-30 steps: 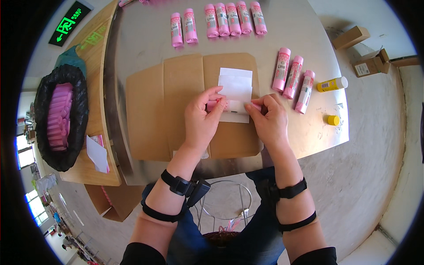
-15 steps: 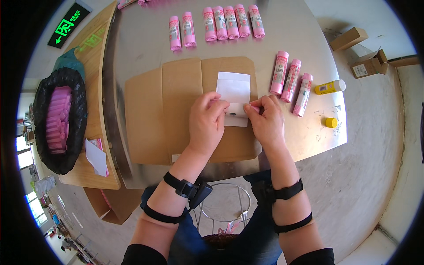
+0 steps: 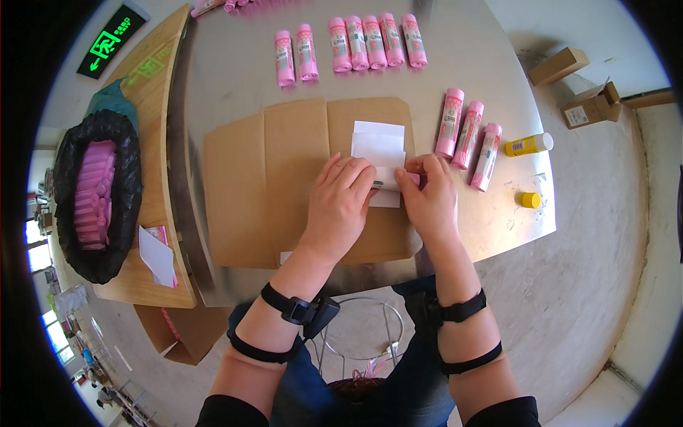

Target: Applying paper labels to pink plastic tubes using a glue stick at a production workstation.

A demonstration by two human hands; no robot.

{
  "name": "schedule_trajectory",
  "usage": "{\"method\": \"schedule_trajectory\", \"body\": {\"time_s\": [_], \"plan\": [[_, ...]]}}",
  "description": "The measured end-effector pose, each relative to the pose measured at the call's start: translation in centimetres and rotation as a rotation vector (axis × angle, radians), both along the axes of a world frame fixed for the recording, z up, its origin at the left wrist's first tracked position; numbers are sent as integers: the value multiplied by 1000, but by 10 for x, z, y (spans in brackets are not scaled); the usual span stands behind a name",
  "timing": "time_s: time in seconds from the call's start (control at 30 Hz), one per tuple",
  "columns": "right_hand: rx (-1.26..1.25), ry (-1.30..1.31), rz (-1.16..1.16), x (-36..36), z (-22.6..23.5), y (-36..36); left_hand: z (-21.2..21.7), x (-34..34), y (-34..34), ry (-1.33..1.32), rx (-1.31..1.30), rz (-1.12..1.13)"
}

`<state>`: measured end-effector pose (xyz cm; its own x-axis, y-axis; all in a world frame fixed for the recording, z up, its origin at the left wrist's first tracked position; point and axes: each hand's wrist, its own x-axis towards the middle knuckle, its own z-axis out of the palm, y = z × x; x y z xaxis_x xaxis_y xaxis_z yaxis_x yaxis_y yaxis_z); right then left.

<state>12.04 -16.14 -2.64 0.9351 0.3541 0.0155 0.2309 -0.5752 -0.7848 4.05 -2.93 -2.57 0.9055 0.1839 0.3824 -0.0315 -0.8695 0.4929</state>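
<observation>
At mid-frame, on flattened cardboard (image 3: 238, 185), the L hand (image 3: 341, 198) had slid right vs 1 s earlier, fingers bent, close tog., grip hidden; the R hand (image 3: 431, 188) kept its near-closed pinch. White papers (image 3: 378, 142) lay beneath. The pink roll (image 3: 415, 179), ctr-R, now showed only its R end, its L end covered, prob. for pressing the white strip (image 3: 386, 176) over it.

Shows, at the upper left of the frame, a black sign (image 3: 112, 41) with a glowing green figure and arrow. Includes, at the upper right, a brown box (image 3: 557, 67) above a white-labelled carton (image 3: 596, 108); at far right, grey floor (image 3: 569, 285); at lower left, a bright window (image 3: 55, 331).
</observation>
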Motion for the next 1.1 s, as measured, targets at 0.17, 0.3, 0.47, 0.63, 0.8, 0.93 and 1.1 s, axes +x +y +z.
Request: {"method": "schedule_trajectory", "body": {"time_s": [0.17,0.3,0.47,0.63,0.8,0.93,1.1], "plan": [[-161,-420,92,0,3,-2,-3,2,3,16,-2,-13],[-108,-544,306,-3,7,0,-3,0,2,7,40,-4],[-159,-509,347,-11,4,1,-5,-2,1,15,45,-27],[-174,-538,363,-10,-1,3,-1,-1,9,35,18,-45],[-195,-558,334,-8,-10,0,9,-4,4,-63,-43,64],[-136,-546,261,-5,-6,5,11,-21,3,120,-880,118],[-60,-635,240,-11,13,13,15,-21,2,246,-1759,89]]}}
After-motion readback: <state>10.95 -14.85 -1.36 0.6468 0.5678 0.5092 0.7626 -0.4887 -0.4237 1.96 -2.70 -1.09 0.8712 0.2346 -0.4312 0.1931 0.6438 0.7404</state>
